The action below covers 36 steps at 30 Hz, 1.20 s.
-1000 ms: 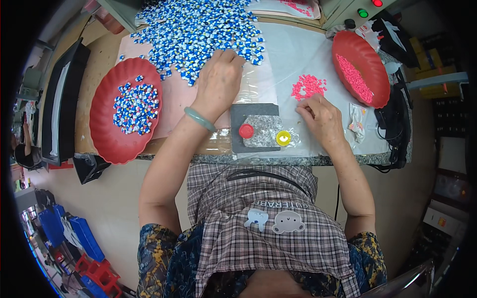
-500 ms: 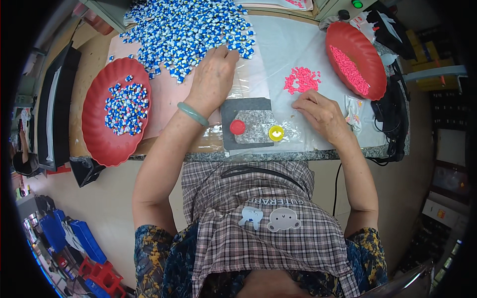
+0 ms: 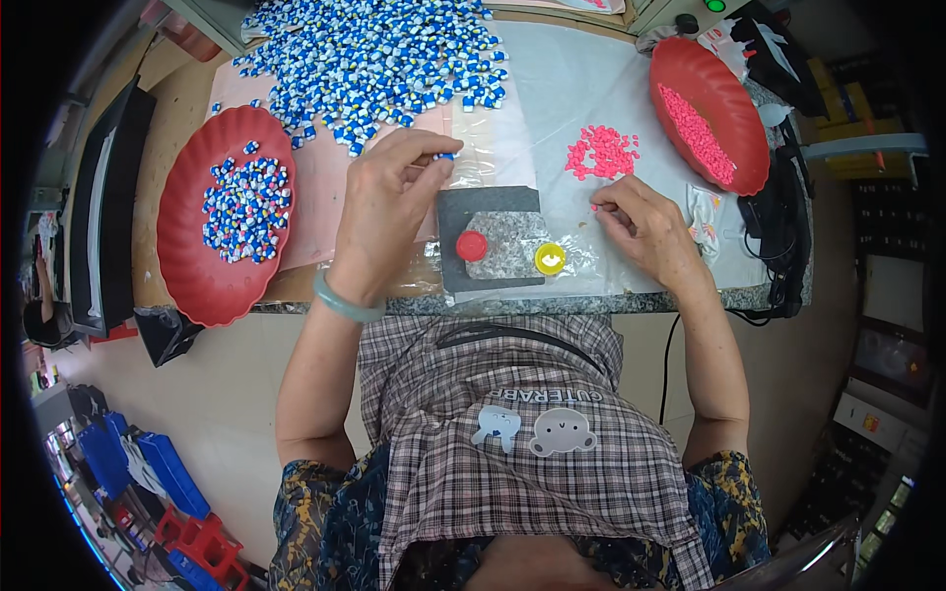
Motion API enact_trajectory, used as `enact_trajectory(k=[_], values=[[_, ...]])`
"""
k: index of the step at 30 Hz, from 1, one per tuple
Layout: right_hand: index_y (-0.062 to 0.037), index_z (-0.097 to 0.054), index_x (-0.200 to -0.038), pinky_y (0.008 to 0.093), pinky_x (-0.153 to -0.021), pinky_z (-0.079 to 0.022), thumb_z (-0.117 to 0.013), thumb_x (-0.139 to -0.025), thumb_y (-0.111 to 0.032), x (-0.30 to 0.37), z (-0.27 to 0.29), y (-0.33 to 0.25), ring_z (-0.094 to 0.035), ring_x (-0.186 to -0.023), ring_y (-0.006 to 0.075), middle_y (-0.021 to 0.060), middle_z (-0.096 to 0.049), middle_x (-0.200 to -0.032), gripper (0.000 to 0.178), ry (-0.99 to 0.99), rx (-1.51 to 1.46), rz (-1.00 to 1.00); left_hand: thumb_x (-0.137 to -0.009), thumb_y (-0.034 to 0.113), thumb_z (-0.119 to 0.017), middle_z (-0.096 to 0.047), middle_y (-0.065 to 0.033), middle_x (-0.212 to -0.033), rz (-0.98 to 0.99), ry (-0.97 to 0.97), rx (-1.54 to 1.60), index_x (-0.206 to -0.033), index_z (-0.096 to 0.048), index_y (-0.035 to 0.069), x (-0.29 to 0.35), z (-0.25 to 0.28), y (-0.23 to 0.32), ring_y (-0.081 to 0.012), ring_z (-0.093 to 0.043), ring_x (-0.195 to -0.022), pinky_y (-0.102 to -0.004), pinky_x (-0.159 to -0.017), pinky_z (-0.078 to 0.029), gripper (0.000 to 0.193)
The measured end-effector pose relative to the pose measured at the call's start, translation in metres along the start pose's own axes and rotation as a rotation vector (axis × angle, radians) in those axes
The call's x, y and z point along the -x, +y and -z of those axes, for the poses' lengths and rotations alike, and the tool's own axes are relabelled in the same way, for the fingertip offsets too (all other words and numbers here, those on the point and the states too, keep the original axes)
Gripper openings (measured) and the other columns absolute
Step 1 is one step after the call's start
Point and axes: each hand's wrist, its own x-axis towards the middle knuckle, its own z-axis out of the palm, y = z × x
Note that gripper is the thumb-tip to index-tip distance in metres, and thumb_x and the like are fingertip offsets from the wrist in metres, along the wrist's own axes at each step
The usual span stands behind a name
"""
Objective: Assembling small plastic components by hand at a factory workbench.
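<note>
The left hand (image 3: 386, 207) hovers above the counter (image 3: 611, 300) with its fingers curled in, thumb and fingertips pinched on a small blue-and-white piece (image 3: 445, 156). A pale green bangle (image 3: 345, 303) circles that wrist. Just beyond this hand a wide heap of blue-and-white pieces (image 3: 374, 54) spreads over a pink sheet (image 3: 320, 187). Further out on the hand's outer side stands a red dish (image 3: 187, 266) that holds more of the same pieces.

The right hand (image 3: 645, 231) rests low on a clear plastic sheet (image 3: 552, 79), fingers bent and drawn together, their tips pinching a tiny pink piece (image 3: 594, 208). Just beyond its fingertips lies a small pile of pink pieces (image 3: 601, 153). Beyond and outward from this hand a second red dish (image 3: 724, 128) carries a band of pink pieces along its inside.

Between the two hands sits a dark grey block (image 3: 493, 236) with a speckled stone top. A red round cap (image 3: 471, 245) stands on its side nearer the left hand, and a yellow round cap (image 3: 550, 258) on its side nearer the right hand. Black cables (image 3: 774, 236) lie on the counter's edge, outward of the right hand. A black flat box (image 3: 108, 207) stands outward of the dish near the left hand.
</note>
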Motion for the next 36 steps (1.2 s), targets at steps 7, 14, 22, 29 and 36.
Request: enact_trajectory(k=[7, 14, 22, 29, 36], values=[[-0.0006, -0.061, -0.091, 0.0340, -0.063, -0.054, -0.072, -0.082, 0.004, -0.003, -0.008, 0.004, -0.067, -0.070, 0.0234, 0.0104, -0.063, -0.086, 0.015, 0.031, 0.088, 0.088, -0.093, 0.002, -0.067, -0.069, -0.0083, -0.100, 0.055, 0.006, 0.252, -0.106, -0.072, -0.004, 0.019, -0.012, 0.009, -0.0126, -0.068, -0.086, -0.0250, -0.074, -0.055, 0.015], [-0.0007, -0.059, -0.089, 0.0304, -0.061, -0.055, -0.070, -0.079, 0.008, -0.001, -0.011, 0.004, -0.066, -0.067, 0.0194, 0.0076, -0.062, -0.084, 0.017, 0.108, 0.038, 0.071, -0.094, -0.001, -0.068, -0.064, -0.0053, -0.105, 0.149, -0.191, 0.338, -0.112, -0.068, -0.006, 0.027, -0.029, 0.039, -0.0074, -0.062, -0.087, -0.0205, -0.073, -0.051, 0.019], [0.0005, -0.059, -0.093, 0.0249, -0.068, -0.054, -0.065, -0.088, 0.009, 0.007, -0.006, -0.011, -0.064, -0.079, 0.0114, 0.0065, -0.065, -0.093, 0.011, 0.116, -0.661, -0.116, -0.091, 0.003, -0.070, -0.068, -0.0083, -0.096, 0.078, -0.170, 0.382, -0.103, -0.072, -0.002, 0.027, -0.047, 0.043, -0.0104, -0.064, -0.072, -0.0242, -0.063, -0.053, 0.013], [-0.0002, -0.053, -0.106, 0.0238, -0.069, -0.054, -0.067, -0.093, 0.005, 0.011, 0.010, -0.042, -0.064, -0.080, 0.0117, 0.0114, -0.067, -0.099, 0.019, -0.020, -0.997, -0.231, -0.092, 0.001, -0.068, -0.066, -0.0078, -0.098, 0.042, -0.281, 0.209, -0.106, -0.070, -0.002, 0.028, -0.052, 0.064, -0.0092, -0.062, -0.075, -0.0238, -0.063, -0.051, 0.015], [0.0002, -0.053, -0.105, 0.0238, -0.062, -0.053, -0.070, -0.090, 0.004, 0.005, 0.021, -0.057, -0.063, -0.073, 0.0099, 0.0092, -0.068, -0.090, 0.022, -0.150, -0.790, -0.174, -0.089, 0.002, -0.069, -0.066, -0.0091, -0.089, -0.153, -0.242, 0.076, -0.099, -0.069, 0.002, 0.034, -0.059, 0.056, -0.0166, -0.062, -0.066, -0.0270, -0.060, -0.050, 0.010]])
